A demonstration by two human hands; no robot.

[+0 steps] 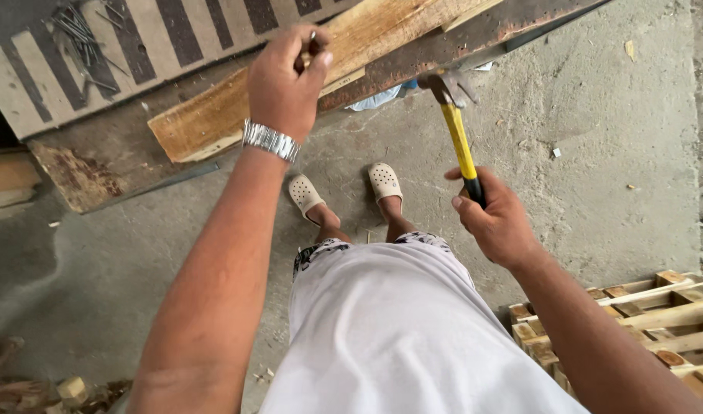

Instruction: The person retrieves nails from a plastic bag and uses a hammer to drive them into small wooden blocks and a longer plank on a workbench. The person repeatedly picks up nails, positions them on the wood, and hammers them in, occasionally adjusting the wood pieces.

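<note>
Head camera looks straight down past a white shirt to a concrete floor. The right hand has its grip closed around the black lower end of a hammer with a yellow handle. The hammer's long axis runs nearly upright in the picture, leaning slightly to the left at the top; its metal head, claw included, points away from the person and sits just at the near edge of the wooden plank. The left hand hovers over that plank, its grip pinched shut on a small dark nail held between fingertips and thumb; a metal watch band circles the wrist.

The plank lies slantwise, its long axis rising from lower left to upper right, resting on a rusty metal table. Beyond the plank, to its upper left, a board with broad dark and pale stripes carries a loose heap of nails. Below the plank, on the floor, stand the person's feet in pale perforated clogs. Far to the lower right of the plank sits a stacked wooden pallet. Small wood offcuts lie far to its lower left.
</note>
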